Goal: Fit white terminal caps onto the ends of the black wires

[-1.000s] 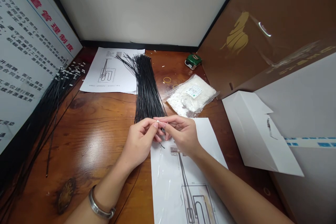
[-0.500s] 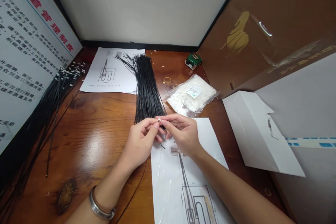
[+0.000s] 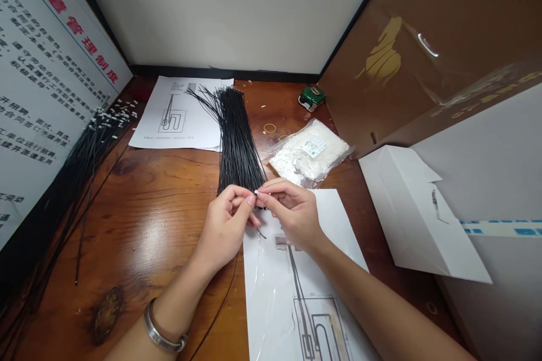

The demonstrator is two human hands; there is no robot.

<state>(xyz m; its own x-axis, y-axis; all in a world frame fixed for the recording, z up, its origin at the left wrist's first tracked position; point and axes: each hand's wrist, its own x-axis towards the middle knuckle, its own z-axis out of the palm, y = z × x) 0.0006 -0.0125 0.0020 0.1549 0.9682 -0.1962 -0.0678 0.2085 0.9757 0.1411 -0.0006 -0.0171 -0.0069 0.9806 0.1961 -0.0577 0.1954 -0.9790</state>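
Observation:
My left hand (image 3: pixel 226 223) is closed in a pinch on a thin black wire (image 3: pixel 218 311). Below that hand the wire runs down the table, and a short black end pokes out under the fingers. My right hand (image 3: pixel 294 211) pinches a tiny white connector (image 3: pixel 256 192) against the left fingertips; the fingers partly cover where wire and connector meet. Just beyond the hands lies a thick bundle of black wires (image 3: pixel 237 141). Beneath the right hand is a printed drawing sheet (image 3: pixel 271 304). A clear bag of small white pieces (image 3: pixel 311 152) lies behind the right hand.
More black wires with white connectors (image 3: pixel 112 118) lean along the left panel. Printed papers (image 3: pixel 148 118) lie at the back left. A green tape measure (image 3: pixel 312 98) and a yellow rubber band (image 3: pixel 270 128) sit farther back. On the right stands a folded white card (image 3: pixel 417 208).
Both hands stay together with only small finger shifts. The right fingers have drawn in slightly, showing more of the wire bundle's near ends behind them.

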